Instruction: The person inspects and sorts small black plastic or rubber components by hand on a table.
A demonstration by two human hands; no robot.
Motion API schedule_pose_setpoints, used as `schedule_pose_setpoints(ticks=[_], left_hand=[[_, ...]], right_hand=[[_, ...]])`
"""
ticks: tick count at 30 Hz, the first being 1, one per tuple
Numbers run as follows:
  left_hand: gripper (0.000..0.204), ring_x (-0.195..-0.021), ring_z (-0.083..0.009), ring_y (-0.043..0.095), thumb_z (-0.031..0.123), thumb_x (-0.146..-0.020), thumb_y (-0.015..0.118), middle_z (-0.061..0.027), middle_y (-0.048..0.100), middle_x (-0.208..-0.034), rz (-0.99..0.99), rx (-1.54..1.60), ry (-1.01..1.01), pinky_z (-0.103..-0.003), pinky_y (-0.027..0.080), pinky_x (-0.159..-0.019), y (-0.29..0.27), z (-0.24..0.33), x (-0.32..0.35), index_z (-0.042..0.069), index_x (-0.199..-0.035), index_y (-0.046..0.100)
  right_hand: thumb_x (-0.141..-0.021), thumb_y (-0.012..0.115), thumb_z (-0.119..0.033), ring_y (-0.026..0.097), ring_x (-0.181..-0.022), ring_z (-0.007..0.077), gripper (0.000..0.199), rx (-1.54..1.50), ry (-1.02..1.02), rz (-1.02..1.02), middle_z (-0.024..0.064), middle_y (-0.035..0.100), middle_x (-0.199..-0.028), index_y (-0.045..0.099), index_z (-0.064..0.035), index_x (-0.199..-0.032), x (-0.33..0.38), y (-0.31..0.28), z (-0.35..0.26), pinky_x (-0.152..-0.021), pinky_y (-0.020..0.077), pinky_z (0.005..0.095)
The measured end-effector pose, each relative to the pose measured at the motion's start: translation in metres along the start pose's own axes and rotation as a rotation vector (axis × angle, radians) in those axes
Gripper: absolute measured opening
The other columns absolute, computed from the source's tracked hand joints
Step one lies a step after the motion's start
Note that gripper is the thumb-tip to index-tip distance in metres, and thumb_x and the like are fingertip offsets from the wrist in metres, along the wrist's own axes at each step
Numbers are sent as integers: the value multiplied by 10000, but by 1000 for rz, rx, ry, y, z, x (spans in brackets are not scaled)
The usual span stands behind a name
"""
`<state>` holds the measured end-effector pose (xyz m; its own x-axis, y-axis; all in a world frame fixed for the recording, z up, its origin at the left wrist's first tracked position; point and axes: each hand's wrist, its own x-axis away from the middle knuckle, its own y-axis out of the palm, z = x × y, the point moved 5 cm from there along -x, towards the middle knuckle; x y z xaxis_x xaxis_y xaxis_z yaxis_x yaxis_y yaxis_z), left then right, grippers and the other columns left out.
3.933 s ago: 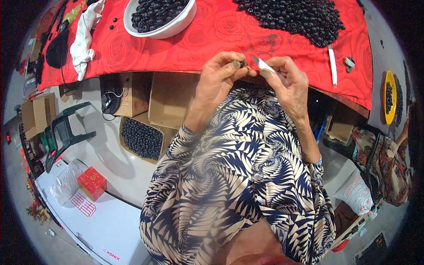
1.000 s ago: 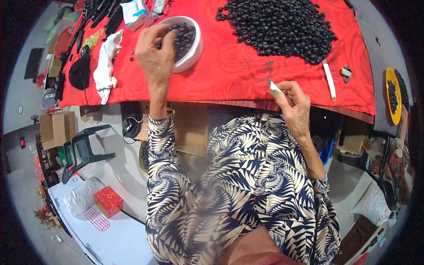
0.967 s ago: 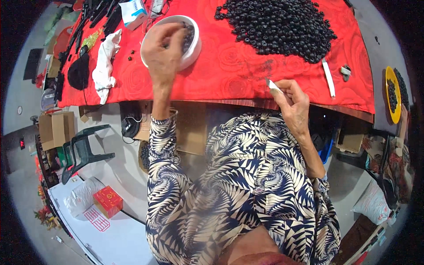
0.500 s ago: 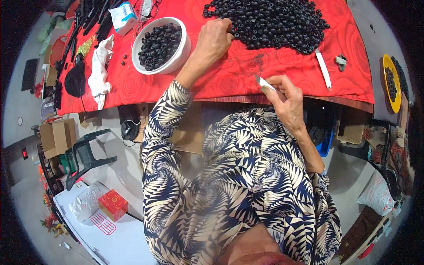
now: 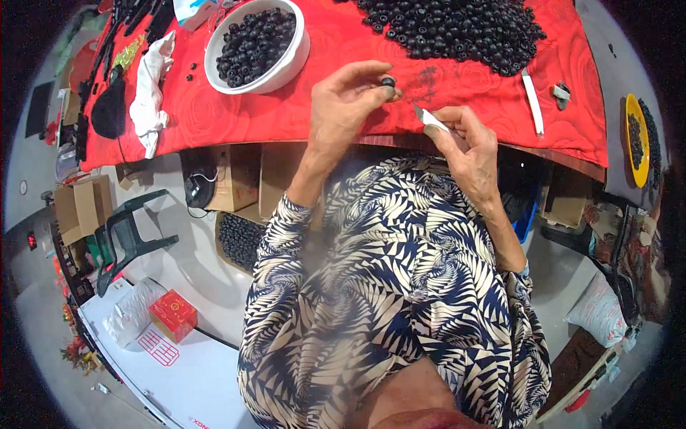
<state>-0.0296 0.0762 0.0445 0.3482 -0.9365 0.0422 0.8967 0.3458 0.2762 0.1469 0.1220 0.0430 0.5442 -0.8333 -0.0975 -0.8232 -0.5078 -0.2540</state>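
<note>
Pinching a black bead (image 5: 387, 82) in left hand (image 5: 337, 111) over red cloth (image 5: 343, 36), right of the white bowl (image 5: 287, 70) and nearer than the bead pile (image 5: 461, 37), and gripping a white-handled knife (image 5: 434, 121) near it in right hand (image 5: 468, 143).

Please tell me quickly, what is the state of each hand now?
Left hand: closed, pinching a small black bead-like piece.
Right hand: closed, holding a small blade wrapped in white.

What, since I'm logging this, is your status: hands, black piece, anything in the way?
Left hand pinching round black piece. Right hand gripping small knife. Piece and blade apart; nothing visible between them.
</note>
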Motion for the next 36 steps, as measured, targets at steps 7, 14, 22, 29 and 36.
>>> schedule_pose_setpoints(ticks=[7, 14, 22, 29, 36], left_hand=[[238, -834, -196, 637, -21, -791, 596, -155, 633, -927, 22, 93, 55, -290, 510, -794, -3, -9, 12, -73, -1023, 584], [178, -810, -198, 636, -41, -798, 574, -130, 621, -924, 27, 71, 207, -291, 520, -771, -2, -1, 18, -52, -972, 609], [226, -856, -188, 617, -62, -786, 580, -127, 600, -988, -7, 284, 90, -296, 521, -775, -1, -11, 22, -31, -1011, 571], [195, -894, -169, 583, -48, -787, 578, -112, 604, -968, -64, 608, -1, -286, 471, -840, 1, -24, 25, -28, -980, 570], [201, -878, -158, 580, -37, -784, 585, -106, 599, -976, -99, 656, 3, -281, 474, -824, 0, -27, 24, -12, -983, 572]], right_hand=[[-796, 635, -74, 590, -701, 105, 155, -33, 19, -21, 67, 627, -768, 571, 24, -897, -2, 2, -13, -621, 469, 239], [-795, 632, -51, 591, -716, 104, 146, 21, 16, -44, 62, 625, -781, 568, 24, -903, -4, 6, -24, -637, 479, 248], [-774, 655, -60, 615, -718, 124, 171, 14, -71, -70, 81, 633, -779, 571, 18, -902, -7, 9, -43, -633, 493, 254], [-747, 682, -120, 651, -701, 198, 210, 209, -181, -95, 114, 643, -761, 580, -2, -888, -8, 12, -52, -616, 504, 293], [-749, 672, -101, 655, -717, 202, 208, 223, -181, -120, 121, 646, -778, 577, -1, -904, -9, 14, -52, -628, 511, 296]])
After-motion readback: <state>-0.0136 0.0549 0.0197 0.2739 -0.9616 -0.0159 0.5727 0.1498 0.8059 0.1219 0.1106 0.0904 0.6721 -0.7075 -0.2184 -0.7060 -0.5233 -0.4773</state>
